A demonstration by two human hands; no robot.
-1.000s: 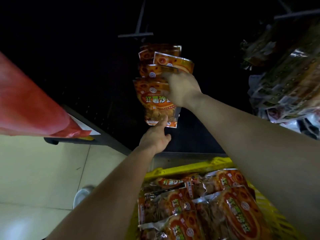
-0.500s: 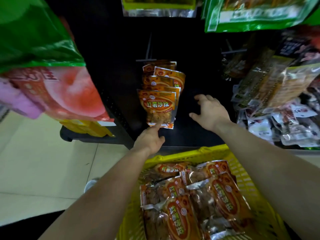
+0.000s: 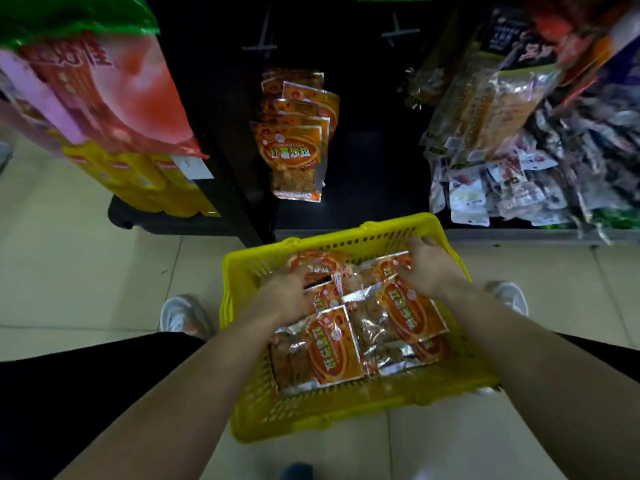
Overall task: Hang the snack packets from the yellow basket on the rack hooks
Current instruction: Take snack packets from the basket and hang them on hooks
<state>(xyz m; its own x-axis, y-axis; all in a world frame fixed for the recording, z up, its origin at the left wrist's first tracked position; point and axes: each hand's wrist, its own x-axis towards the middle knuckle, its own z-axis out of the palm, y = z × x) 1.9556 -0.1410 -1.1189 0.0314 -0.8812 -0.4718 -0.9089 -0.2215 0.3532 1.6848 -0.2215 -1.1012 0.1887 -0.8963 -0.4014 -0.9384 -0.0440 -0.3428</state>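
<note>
The yellow basket (image 3: 242, 341) sits on the floor between my feet and holds several orange snack packets (image 3: 329, 348). Both my hands are inside it. My right hand (image 3: 427, 270) curls its fingers over the top edge of a packet (image 3: 393, 266) at the basket's far side. My left hand (image 3: 284, 296) lies on the packets at the left, fingers bent down among them; whether it holds one is hidden. Several matching packets (image 3: 292, 154) hang in a row from a rack hook (image 3: 260, 46) on the dark rack above the basket.
A second bare hook (image 3: 398, 32) sticks out to the right of the first. Large pink and yellow bags (image 3: 104, 98) hang at the left, and mixed snack packs (image 3: 502, 150) crowd the right. My shoes (image 3: 183, 317) stand on the pale tiled floor.
Both hands have left the hanging packets and dropped into the basket. The view has tilted down, so the whole basket and the floor show.
</note>
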